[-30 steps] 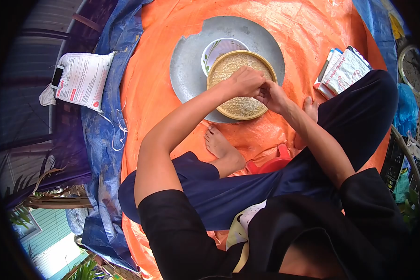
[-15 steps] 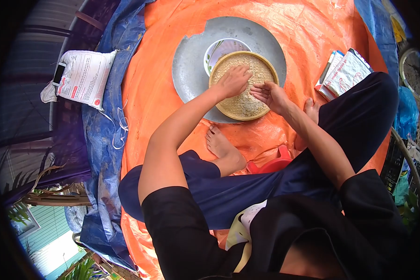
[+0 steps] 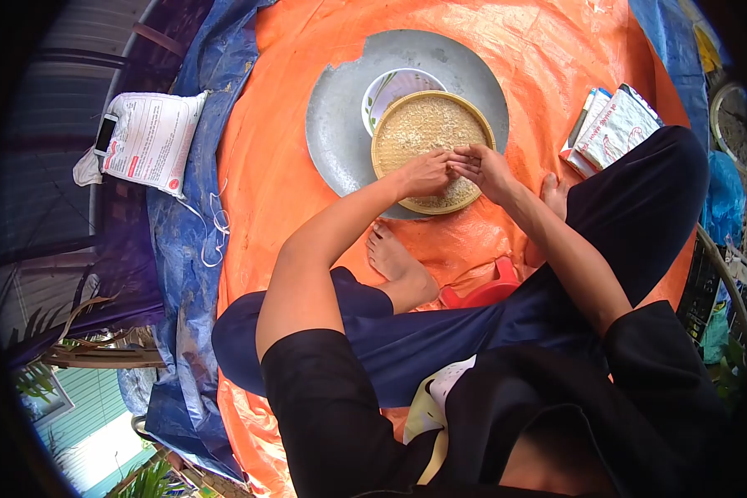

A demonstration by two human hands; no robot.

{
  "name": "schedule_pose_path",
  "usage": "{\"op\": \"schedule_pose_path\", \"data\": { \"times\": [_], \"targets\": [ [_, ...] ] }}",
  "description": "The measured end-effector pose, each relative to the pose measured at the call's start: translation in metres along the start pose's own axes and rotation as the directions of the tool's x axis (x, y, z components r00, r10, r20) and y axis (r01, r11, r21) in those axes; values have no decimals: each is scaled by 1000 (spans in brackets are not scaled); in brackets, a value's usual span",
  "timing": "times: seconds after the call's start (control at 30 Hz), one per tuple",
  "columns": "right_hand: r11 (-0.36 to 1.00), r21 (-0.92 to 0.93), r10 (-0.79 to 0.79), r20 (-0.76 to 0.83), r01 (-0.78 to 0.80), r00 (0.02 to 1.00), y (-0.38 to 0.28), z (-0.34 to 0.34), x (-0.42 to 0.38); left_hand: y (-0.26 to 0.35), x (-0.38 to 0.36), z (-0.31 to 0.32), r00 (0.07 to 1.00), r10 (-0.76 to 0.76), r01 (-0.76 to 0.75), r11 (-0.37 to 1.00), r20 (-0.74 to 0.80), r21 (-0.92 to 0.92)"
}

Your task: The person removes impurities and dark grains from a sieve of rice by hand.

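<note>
A round woven bamboo basket [image 3: 432, 101] holds a layer of pale, fine grains [image 3: 440, 133]. It leans partly over the rim of a white bowl with a leaf pattern [image 3: 376, 98], and both are on a wide grey metal tray [image 3: 332, 137]. Over the near part of the basket, my left hand [image 3: 426, 174] has its fingers bent and pressed together; whatever they may pinch is too small to make out. My right hand [image 3: 487, 173], at the basket's right rim, is slightly cupped with fingers stretched toward the left fingertips, which meet or overlap them.
An orange tarp [image 3: 282, 149] lies under everything, with a blue tarp [image 3: 183, 290] at its left edge. A white sack [image 3: 153, 141] with a phone [image 3: 105, 134] is at left. Folded printed bags [image 3: 618, 129] lie at right. A red plastic object [image 3: 485, 292] is between my legs.
My left hand has moved down and right, from the middle of the grains to my right hand's fingertips. More of the basket's woven bottom shows. My right hand has barely moved.
</note>
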State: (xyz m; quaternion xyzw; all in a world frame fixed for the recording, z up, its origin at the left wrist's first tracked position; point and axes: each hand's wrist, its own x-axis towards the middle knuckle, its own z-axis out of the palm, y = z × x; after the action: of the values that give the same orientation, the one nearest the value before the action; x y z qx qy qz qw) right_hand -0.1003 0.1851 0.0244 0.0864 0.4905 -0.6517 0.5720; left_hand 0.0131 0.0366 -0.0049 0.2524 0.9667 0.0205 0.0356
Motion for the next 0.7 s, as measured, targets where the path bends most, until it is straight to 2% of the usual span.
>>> {"op": "schedule_pose_path", "data": {
  "times": [0.03,0.23,0.33,0.43,0.53,0.63,0.7],
  "targets": [
    [1000,-6,3,-4,-3,1000,-1,0,-1,1,0,6,996,10,-9,1000,-87,14],
    [999,-34,-7,-34,6,999,-3,3,-3,8,6,7,992,-3,0,1000,122,24],
    [999,-39,-28,-31,26,999,-4,4,-3,1,4,5,999,-27,28,999,29,-35],
    [998,-24,-54,-34,53,998,-5,2,-2,-6,0,3,970,-213,189,962,-113,-196],
    [998,-30,-64,-69,62,996,-6,4,-4,-22,0,1,908,-408,339,845,-90,-414],
    [999,8,-38,-88,39,995,-1,0,1,-37,-1,-22,808,-571,509,558,142,-655],
    [999,-37,-38,-54,36,998,-5,2,-3,-52,-5,-17,700,-564,585,101,439,-804]
  ]
}}
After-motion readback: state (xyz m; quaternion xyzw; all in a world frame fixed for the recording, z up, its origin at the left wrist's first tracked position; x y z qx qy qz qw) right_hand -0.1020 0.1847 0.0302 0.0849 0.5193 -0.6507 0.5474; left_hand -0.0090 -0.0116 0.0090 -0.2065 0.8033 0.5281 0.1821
